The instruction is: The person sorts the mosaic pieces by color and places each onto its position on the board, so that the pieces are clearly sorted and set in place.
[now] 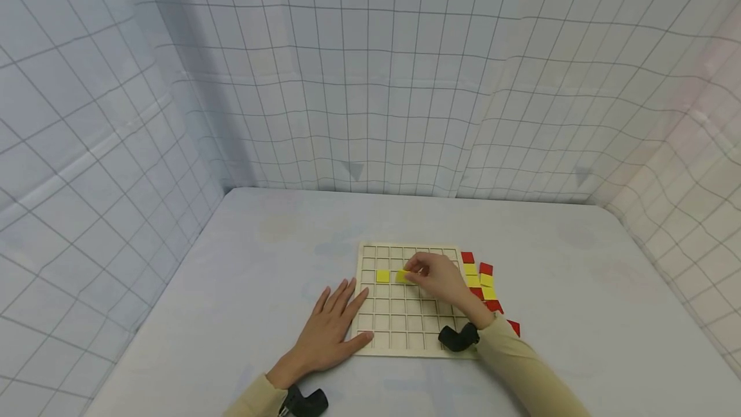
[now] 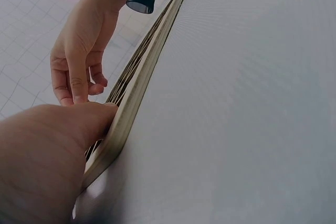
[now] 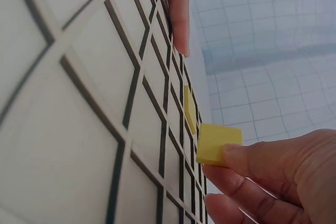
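A pale gridded board [image 1: 398, 323] lies on the table, divided into square cells by raised ridges. My right hand [image 1: 442, 278] pinches a yellow square tile [image 3: 210, 142] between thumb and fingers, over the upper part of the grid. To its left, another yellow tile [image 1: 383, 276] sits in a cell. My left hand [image 1: 327, 333] lies spread at the board's left side, its thumb on the lower left corner and the index fingertip on the edge. In the left wrist view, the thumb [image 2: 97, 119] rests over the board's rim.
Loose red tiles [image 1: 486, 268] and yellow tiles [image 1: 473, 281] lie along the board's right side, partly hidden by the right forearm. Each wrist wears a black camera [image 1: 458, 338]. White gridded curtains [image 1: 376, 82] surround the white table [image 1: 278, 243] at the back and sides.
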Action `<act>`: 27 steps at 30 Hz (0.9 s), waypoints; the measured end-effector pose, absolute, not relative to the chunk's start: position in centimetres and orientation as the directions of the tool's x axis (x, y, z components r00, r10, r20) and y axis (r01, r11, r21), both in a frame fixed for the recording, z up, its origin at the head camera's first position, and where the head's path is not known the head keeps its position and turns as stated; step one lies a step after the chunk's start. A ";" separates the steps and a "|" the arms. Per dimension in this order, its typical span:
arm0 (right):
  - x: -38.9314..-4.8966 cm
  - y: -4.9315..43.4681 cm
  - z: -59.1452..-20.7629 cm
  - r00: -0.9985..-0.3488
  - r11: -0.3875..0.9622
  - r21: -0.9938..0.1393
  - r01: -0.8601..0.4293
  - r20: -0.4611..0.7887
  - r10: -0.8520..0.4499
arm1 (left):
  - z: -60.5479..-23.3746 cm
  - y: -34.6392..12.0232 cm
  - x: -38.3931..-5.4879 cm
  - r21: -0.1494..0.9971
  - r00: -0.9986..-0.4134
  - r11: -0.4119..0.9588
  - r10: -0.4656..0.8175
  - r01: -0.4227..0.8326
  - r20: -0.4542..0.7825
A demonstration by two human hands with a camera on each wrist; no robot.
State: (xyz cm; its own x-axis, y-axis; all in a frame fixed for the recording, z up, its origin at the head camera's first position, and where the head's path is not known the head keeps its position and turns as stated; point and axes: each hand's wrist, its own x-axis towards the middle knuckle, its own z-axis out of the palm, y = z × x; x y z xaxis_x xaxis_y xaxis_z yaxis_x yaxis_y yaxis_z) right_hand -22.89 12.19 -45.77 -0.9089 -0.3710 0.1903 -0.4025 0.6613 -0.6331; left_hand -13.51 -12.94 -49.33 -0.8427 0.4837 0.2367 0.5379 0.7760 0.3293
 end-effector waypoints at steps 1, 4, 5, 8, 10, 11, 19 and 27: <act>-22.9 12.1 -45.8 -0.912 0.667 -0.632 -0.395 0.182 -0.369 | -49.3 -12.9 -13.5 0.326 -0.842 0.777 0.484 0.538 0.236; -23.0 11.9 -45.9 -0.918 0.684 -0.624 -0.378 0.160 -0.362 | -49.4 -12.9 -13.5 0.317 -0.840 0.779 0.486 0.541 0.240; -23.0 11.8 -45.9 -0.919 0.687 -0.621 -0.377 0.157 -0.362 | -49.5 -12.9 -13.6 0.316 -0.839 0.778 0.486 0.543 0.245; -23.0 11.7 -45.8 -0.915 0.685 -0.619 -0.384 0.157 -0.371 | -49.5 -12.9 -13.6 0.320 -0.834 0.772 0.485 0.550 0.264; -23.0 11.5 -45.8 -0.910 0.684 -0.613 -0.396 0.164 -0.380 | -49.6 -12.9 -13.6 0.325 -0.832 0.768 0.482 0.552 0.273; -23.0 11.5 -45.7 -0.907 0.683 -0.610 -0.403 0.168 -0.385 | -49.6 -12.9 -13.6 0.329 -0.832 0.766 0.481 0.552 0.274; -23.2 11.2 -45.6 -0.907 0.693 -0.599 -0.401 0.156 -0.390 | -49.6 -13.0 -13.6 0.322 -0.837 0.774 0.483 0.545 0.256; -23.4 11.0 -45.5 -0.921 0.716 -0.594 -0.367 0.124 -0.369 | -49.4 -12.9 -13.5 0.311 -0.836 0.778 0.485 0.547 0.257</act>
